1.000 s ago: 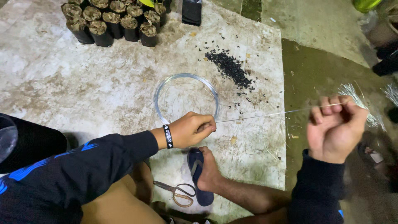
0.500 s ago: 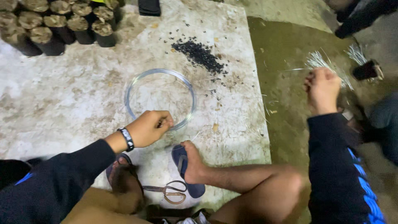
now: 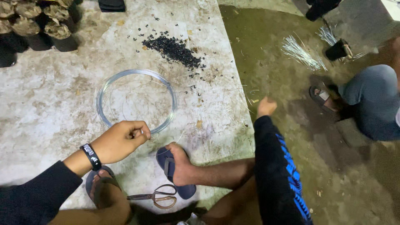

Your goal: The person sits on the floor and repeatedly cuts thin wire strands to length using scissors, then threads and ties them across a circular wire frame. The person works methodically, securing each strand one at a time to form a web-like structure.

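Change: The right hand [image 3: 266,107], which half a second before was raised over by the cut wires, had come back toward the slab's edge; the left hand [image 3: 123,141] had stayed at the near rim of the coil.
Left hand: closed, fingers curled and pinched on the wire at the near edge of the coil [image 3: 136,101]; a black wristband [image 3: 91,156] sat on the wrist, above a dark sleeve.
Right hand: seen from behind as a closed fist, held out past the right edge of the slab [image 3: 62,112] over the floor [image 3: 291,137]; whether it gripped anything could not be told.
Coil: a loose ring of thin pale wire, lying flat on the slab, its near rim under the left hand's fingers.
Granules: a heap of small black bits [image 3: 173,49] lay on the slab beyond the coil, with strays scattered toward the coil.
Pots: black filled pots [image 3: 50,31] stood in a group at the slab's far left corner.
Scissors: a pair [image 3: 156,196] lay on the slab at the near edge, just beside the person's right sandal [image 3: 173,173], handles toward the right.
Cut wires: a bundle of short pale wires [image 3: 300,52] lay on the floor to the right, well apart from the coil, near a small dark cup [image 3: 337,50].
Other person: a bent leg in grey cloth [image 3: 371,100] and a sandalled foot [image 3: 323,96] showed at the right edge.
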